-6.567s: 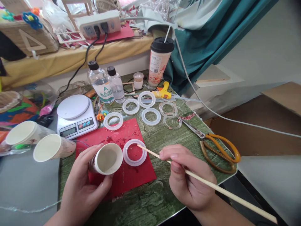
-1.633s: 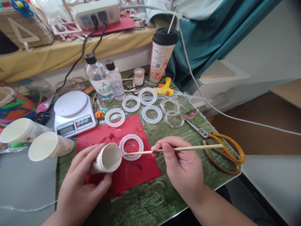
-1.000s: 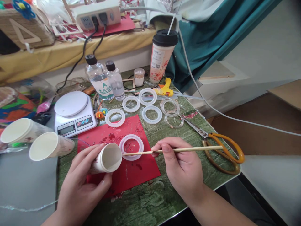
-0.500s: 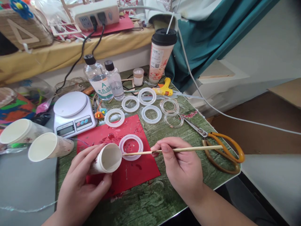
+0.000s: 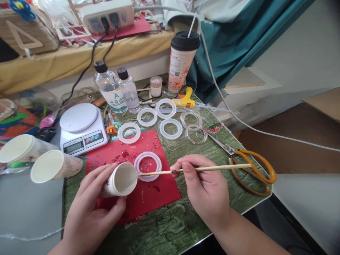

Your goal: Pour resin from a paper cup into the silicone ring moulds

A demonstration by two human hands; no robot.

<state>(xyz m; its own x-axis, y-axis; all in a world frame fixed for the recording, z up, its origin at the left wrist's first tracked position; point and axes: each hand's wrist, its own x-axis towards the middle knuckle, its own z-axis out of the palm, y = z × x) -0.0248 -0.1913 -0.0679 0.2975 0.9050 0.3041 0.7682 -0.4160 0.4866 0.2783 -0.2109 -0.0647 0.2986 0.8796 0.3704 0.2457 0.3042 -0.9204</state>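
My left hand (image 5: 97, 205) is wrapped round a white paper cup (image 5: 117, 189), tilted with its mouth toward the right. Pinched between the thumb and fingers of my right hand (image 5: 205, 187) is a thin wooden stick (image 5: 223, 168). Its left tip lies over the rim of a translucent ring mold (image 5: 158, 161), close beside the cup's mouth. That mold rests on a red sheet (image 5: 168, 189) with shiny wet-looking spots. Behind it are several more white ring molds (image 5: 171, 129) and two clear rings (image 5: 196, 135).
A white kitchen scale (image 5: 82, 129) and two paper cups (image 5: 47, 166) stand at left. Bottles (image 5: 111, 92), a small cup (image 5: 156, 86), a tall lidded drink cup (image 5: 182, 63) and a yellow glue gun (image 5: 187, 99) are behind. Orange-handled scissors (image 5: 255, 166) lie at the table's right edge.
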